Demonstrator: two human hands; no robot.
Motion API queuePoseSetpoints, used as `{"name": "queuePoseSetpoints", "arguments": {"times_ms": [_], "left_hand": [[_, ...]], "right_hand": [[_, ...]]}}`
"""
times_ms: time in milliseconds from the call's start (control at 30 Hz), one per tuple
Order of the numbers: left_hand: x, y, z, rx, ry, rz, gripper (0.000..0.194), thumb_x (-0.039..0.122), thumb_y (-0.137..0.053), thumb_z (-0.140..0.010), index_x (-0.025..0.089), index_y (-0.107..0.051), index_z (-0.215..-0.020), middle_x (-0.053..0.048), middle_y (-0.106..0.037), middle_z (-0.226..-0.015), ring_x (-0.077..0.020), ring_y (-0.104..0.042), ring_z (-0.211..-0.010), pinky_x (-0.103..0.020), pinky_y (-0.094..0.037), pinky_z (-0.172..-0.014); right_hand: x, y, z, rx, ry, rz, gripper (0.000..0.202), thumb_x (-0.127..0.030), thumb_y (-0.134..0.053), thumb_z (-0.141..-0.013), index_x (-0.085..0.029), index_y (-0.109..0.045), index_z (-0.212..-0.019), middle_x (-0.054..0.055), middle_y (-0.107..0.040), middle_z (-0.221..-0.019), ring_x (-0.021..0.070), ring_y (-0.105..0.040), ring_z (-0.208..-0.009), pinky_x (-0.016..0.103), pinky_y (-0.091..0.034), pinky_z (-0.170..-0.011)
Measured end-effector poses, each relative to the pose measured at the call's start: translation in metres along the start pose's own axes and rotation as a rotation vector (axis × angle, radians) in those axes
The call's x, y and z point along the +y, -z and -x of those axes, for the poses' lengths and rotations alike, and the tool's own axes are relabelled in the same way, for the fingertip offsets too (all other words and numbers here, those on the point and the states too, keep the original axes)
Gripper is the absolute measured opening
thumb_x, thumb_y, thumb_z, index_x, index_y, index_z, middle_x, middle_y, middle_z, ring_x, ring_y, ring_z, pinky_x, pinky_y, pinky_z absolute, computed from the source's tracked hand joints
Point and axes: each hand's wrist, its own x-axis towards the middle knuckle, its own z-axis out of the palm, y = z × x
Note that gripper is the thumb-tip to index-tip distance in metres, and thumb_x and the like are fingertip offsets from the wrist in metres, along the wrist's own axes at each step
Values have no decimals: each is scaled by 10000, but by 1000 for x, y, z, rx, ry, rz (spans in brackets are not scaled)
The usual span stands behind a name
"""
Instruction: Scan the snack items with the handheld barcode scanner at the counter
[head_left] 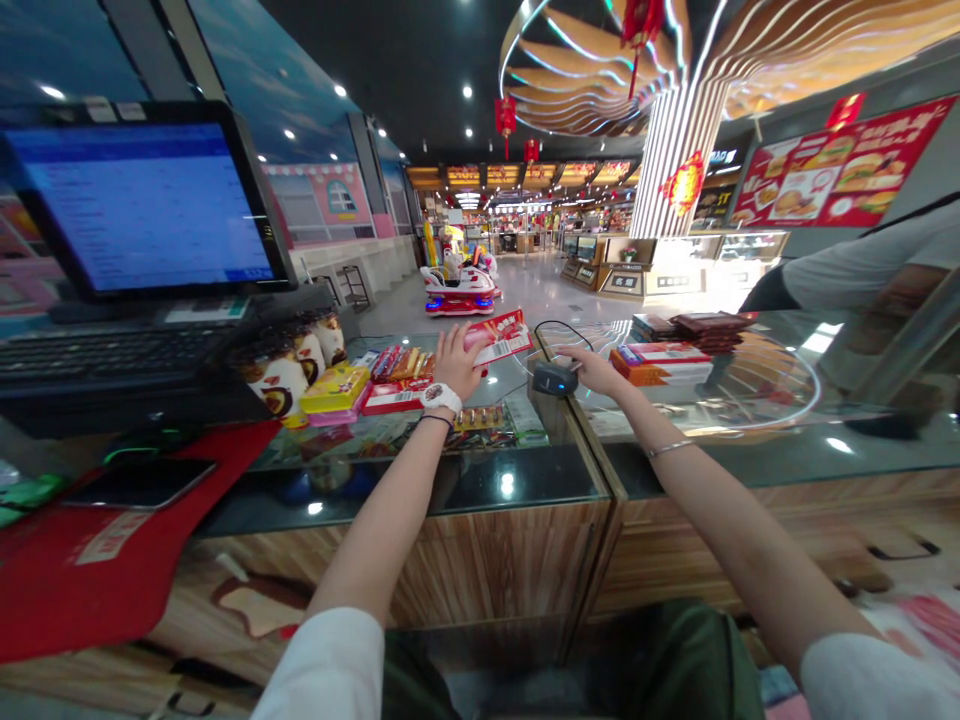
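My left hand [459, 366], with a white watch on the wrist, grips a flat red-and-white box [505, 340] above the glass counter. Its barcode side is turned toward me. Just right of it, my right hand [596, 372] is closed on a dark barcode scanner [553, 378] with a small blue light; most of the grip is hidden. A black cable loops behind the scanner. Below and left of my left hand lie red snack boxes [394, 398] and yellow packs [335, 386]. Right of my right hand is a stack of orange, red and white boxes [664, 362].
A monitor [157, 205] and keyboard [97, 355] stand at the left, beside several lidded cups [277, 385]. A phone [142, 484] lies on a red mat [90, 590]. Dark red packets [712, 328] are piled at right. A person in white [870, 265] stands across the counter.
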Motion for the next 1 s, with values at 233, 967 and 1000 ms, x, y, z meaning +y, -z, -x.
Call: {"name": "queuePoseSetpoints", "arguments": {"times_ms": [233,967,1000], "left_hand": [[4,13,5,-47,-103,-13,463,228,-670,-823,298,-652,-1280,-77,-445,-1550,-311,-360,-1459,-564,-214,-1236],[-71,89,85,-154,-167,-116,653,294,-659,-742,244,-556,-1385,-100,-480,-1517,-304,-392,-1443,-524,-131,-1266],[-75,90,85,-154,-139,-128,673,291,-655,-732,238,-545,-1393,-103,-486,-1509,-305,-393,-1442,-522,-121,-1267]], "right_hand": [[-41,-7,-5,167,131,167,661,-208,-550,-847,-238,-426,-1495,124,-423,-1555,294,-384,-1445,551,-324,-1180],[-149,-74,-20,-22,391,287,609,-389,-718,-832,-277,-535,-1401,139,-495,-1497,350,-450,-1379,601,-277,-1170],[-154,-82,-25,-26,386,261,606,-393,-723,-825,-272,-544,-1391,143,-504,-1487,351,-463,-1367,592,-301,-1160]]}}
